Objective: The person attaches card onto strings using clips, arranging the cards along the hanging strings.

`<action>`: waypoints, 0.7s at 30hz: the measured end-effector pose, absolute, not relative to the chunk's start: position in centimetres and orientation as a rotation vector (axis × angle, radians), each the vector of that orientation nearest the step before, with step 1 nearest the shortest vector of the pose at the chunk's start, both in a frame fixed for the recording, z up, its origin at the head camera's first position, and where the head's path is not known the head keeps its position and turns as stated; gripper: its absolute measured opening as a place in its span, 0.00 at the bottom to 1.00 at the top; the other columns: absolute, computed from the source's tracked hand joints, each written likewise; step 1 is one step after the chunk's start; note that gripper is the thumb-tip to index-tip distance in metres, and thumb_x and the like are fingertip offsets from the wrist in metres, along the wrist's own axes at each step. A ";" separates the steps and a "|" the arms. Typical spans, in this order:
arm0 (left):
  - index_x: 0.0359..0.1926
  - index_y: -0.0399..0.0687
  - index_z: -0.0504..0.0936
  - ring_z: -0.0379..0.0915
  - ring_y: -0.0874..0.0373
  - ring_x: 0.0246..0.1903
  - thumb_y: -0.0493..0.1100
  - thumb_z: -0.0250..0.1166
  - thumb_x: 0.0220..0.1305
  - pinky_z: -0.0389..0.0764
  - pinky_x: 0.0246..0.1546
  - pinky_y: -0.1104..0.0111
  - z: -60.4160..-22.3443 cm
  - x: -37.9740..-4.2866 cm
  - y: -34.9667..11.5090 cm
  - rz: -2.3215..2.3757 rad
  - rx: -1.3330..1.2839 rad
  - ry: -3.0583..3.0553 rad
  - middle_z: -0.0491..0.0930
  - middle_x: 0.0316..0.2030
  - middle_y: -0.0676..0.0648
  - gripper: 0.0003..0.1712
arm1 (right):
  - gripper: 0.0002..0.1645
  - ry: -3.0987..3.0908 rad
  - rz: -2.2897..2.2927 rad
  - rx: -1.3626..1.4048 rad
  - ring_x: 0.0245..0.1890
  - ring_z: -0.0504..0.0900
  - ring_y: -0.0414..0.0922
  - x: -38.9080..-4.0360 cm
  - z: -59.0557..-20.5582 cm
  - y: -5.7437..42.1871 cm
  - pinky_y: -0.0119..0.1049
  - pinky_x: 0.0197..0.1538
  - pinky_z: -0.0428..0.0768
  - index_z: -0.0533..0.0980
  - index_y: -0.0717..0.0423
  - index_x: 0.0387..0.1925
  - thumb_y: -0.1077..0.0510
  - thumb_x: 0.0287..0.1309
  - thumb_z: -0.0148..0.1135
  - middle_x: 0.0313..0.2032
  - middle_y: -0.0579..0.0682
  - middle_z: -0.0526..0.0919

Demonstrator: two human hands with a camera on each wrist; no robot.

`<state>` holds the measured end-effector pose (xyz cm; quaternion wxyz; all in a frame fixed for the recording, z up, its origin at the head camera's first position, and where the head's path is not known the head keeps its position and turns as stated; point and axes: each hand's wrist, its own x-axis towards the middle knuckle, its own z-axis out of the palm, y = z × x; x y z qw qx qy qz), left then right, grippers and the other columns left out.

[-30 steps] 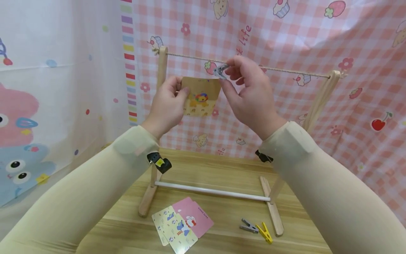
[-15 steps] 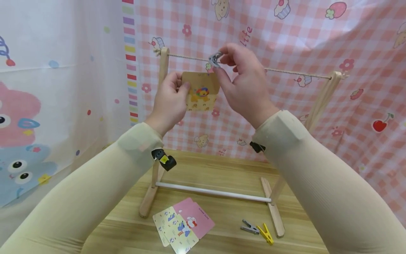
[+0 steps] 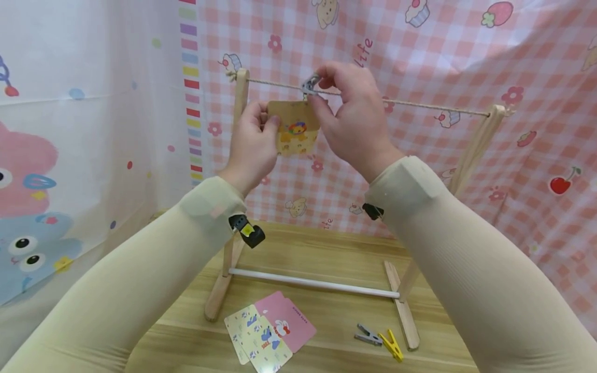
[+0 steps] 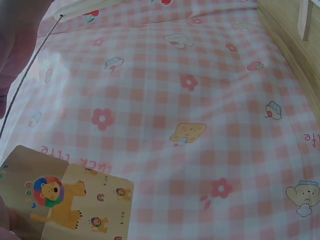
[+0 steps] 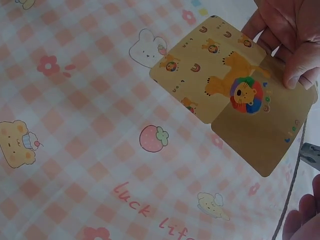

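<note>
A tan and yellow card [image 3: 298,135] printed with a rainbow-maned lion is pinched at its left edge by my left hand [image 3: 255,142], thumb in front. Its top edge sits just under the rope [image 3: 275,84]. My right hand [image 3: 356,111] pinches a grey clothespin [image 3: 310,84] between thumb and fingers, right at the rope above the card's upper right part. The right wrist view shows the lion card [image 5: 245,85] nearly whole, with only the tip of the grey clothespin [image 5: 311,154] at the right edge beside the rope. In the left wrist view the card [image 4: 75,195] fills the lower left.
The rope runs between two wooden posts [image 3: 475,150] joined below by a white rod [image 3: 317,284]. On the wooden table [image 3: 345,254] lie overlapping pink and yellow cards [image 3: 298,326], another grey clothespin [image 3: 368,335] and a yellow clothespin [image 3: 392,346]. A checked cloth [image 3: 420,62] hangs behind.
Both hands have risen toward the rope, bringing the lion card up with them. The grey clothespin in my right hand has moved up and left, to the rope.
</note>
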<state>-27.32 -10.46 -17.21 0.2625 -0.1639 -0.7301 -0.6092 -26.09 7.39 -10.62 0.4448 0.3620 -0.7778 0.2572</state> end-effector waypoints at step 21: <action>0.58 0.49 0.72 0.78 0.59 0.57 0.47 0.49 0.85 0.80 0.63 0.64 -17.0 -27.8 -9.9 -1.536 -0.354 -2.017 0.79 0.51 0.48 0.11 | 0.06 -1.933 0.623 0.848 0.52 0.79 0.49 -26.6 -10.8 7.0 0.37 0.65 0.66 0.84 0.57 0.43 0.58 0.72 0.65 0.45 0.51 0.89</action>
